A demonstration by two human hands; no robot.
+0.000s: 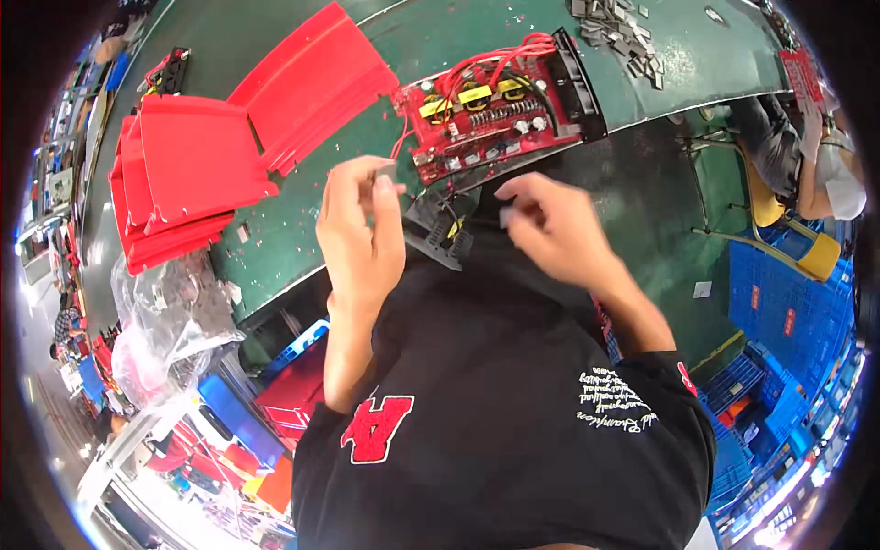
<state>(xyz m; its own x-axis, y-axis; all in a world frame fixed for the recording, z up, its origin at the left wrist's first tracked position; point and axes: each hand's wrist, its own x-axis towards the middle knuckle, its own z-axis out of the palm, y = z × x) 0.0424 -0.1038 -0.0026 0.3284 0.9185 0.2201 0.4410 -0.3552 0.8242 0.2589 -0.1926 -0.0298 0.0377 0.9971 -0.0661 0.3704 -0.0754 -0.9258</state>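
My left hand (360, 225) is raised by the bench edge, thumb and fingers pinched on a small grey pad (386, 172). To its right, my right hand (559, 229) has its fingers curled together; a small greyish bit shows at the thumb tip, too blurred to name. Beyond both hands lies a red circuit board (495, 124) with yellow-taped coils, a spring-like coil and red wires. A black end panel (579, 87) stands at its right side. Between my hands, a black slotted panel (442, 227) with a yellow piece sits at the bench edge, near my shirt.
Red metal covers (197, 160) lie stacked on the green bench (284, 234) at left, another sheet (316, 82) beyond. Small grey pads (628, 41) are heaped at the far right. Clear plastic bags (179, 312) hang at left. Blue crates (779, 302) and a seated person (825, 156) are at right.
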